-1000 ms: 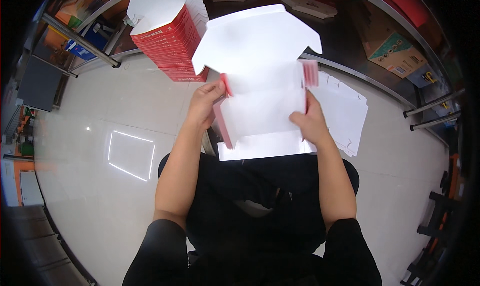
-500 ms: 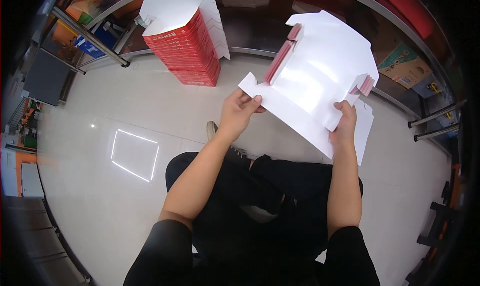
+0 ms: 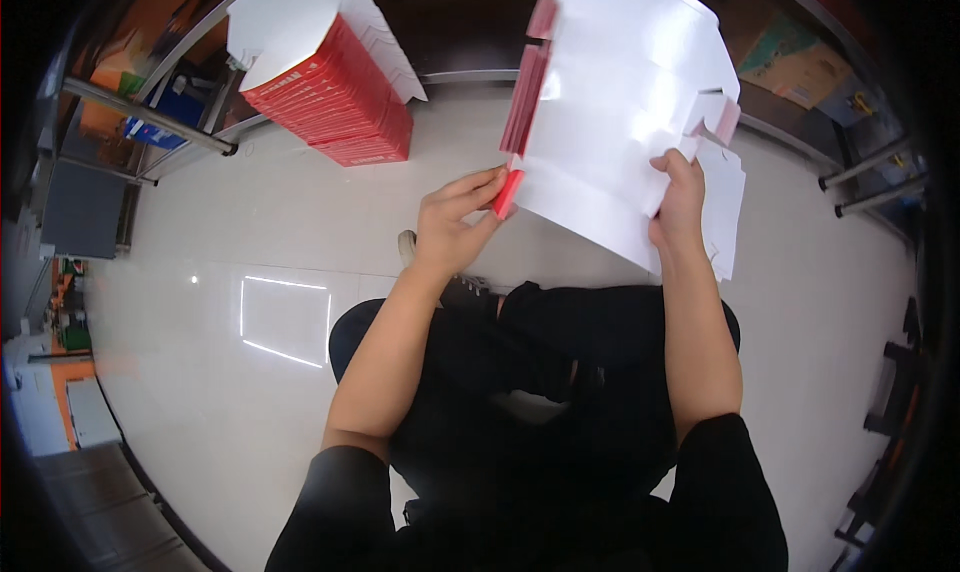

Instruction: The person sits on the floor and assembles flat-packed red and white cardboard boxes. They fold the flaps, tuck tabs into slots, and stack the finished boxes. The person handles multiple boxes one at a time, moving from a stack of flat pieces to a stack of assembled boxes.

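A white cardboard box blank (image 3: 605,132) with red outer sides lies in front of me, on what looks like a pile of similar blanks. My left hand (image 3: 455,217) pinches its near left flap, which stands folded up with its red face (image 3: 508,192) showing. On the right side, my right hand (image 3: 680,197) grips the blank's edge, thumb on top and fingers mostly hidden beneath. Several folded-up red flaps (image 3: 522,97) line the left edge behind my left hand. White card edges (image 3: 722,212) stick out below, beside my right wrist.
A tall stack of red-sided, white-lined box blanks (image 3: 335,97) stands at the far left on the tiled floor (image 3: 220,232). Metal shelf legs (image 3: 150,117) rise at the left, with others (image 3: 875,182) at the right. A brown and green carton (image 3: 795,62) sits at the back right.
My left hand has turned the near left flap from flat white to upright, exposing its red face. My right hand keeps its hold. The whole view has shifted slightly.
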Tool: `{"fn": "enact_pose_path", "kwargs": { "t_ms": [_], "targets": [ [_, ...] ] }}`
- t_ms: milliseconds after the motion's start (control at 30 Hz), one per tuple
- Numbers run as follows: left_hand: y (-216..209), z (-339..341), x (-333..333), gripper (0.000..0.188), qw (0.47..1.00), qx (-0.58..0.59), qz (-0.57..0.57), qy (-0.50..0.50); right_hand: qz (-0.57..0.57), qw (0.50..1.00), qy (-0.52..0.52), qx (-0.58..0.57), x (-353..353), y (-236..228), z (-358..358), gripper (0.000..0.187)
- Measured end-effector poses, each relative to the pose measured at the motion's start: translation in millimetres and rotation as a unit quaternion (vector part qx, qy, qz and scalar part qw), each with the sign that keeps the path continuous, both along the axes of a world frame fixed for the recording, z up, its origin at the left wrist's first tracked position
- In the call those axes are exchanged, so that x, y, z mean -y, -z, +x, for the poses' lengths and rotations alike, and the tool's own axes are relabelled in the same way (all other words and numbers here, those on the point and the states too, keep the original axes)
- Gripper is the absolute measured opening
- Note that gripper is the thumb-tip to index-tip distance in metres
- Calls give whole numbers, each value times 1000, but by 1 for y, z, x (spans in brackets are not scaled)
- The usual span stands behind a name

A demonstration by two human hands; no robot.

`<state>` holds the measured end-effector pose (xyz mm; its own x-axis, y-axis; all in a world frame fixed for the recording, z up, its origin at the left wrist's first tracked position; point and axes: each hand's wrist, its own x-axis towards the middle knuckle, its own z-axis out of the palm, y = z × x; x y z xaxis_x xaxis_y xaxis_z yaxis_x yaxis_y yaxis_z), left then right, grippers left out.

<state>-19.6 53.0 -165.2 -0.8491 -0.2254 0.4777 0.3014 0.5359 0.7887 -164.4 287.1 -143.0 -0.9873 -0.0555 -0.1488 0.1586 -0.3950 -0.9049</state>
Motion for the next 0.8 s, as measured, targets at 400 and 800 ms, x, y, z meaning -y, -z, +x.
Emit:
{"fn": "enact_pose_path", "kwargs": {
  "t_ms": [400,800],
  "targets": [
    [-11,0,6,82,883,216,410,72,112,990,-42,-71,0,-4,4,36],
    [-5,0,3,73,895,303,323,56,109,983,-106,-100,4,-7,7,39]
  ]
}}
